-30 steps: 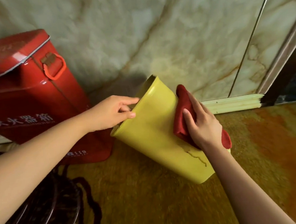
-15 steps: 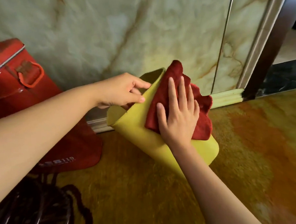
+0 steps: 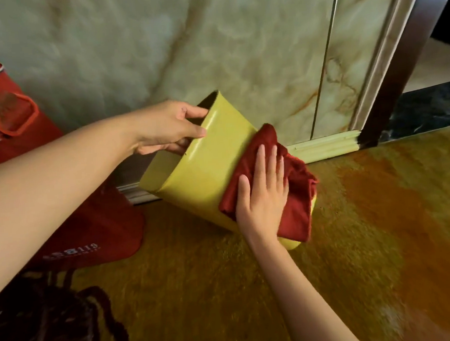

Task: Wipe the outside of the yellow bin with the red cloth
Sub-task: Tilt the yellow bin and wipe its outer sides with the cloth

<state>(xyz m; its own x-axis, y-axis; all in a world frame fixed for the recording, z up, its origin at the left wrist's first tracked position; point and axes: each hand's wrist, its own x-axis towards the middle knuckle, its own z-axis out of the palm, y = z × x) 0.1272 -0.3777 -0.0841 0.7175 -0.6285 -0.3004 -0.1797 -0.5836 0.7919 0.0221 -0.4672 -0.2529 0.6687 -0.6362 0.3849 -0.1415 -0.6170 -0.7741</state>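
The yellow bin [image 3: 205, 166] is tilted, its open mouth up and to the left, its base down at the right near the floor. My left hand [image 3: 167, 126] grips the rim at the mouth, thumb on the outside and fingers inside. The red cloth [image 3: 294, 192] lies bunched over the lower half of the bin's outer wall. My right hand [image 3: 263, 197] presses flat on the cloth with its fingers spread, pointing up toward the wall.
A large red metal box [image 3: 31, 157] with a handle stands at the left against the marble wall [image 3: 209, 38]. A dark woven object [image 3: 43, 329] sits at the bottom left. A skirting board [image 3: 326, 144] and dark door frame [image 3: 408, 59] lie to the right, above the amber floor [image 3: 383, 239].
My right hand has slid the red cloth down the bin's wall, from near the rim toward the base. My left hand keeps its hold on the rim.
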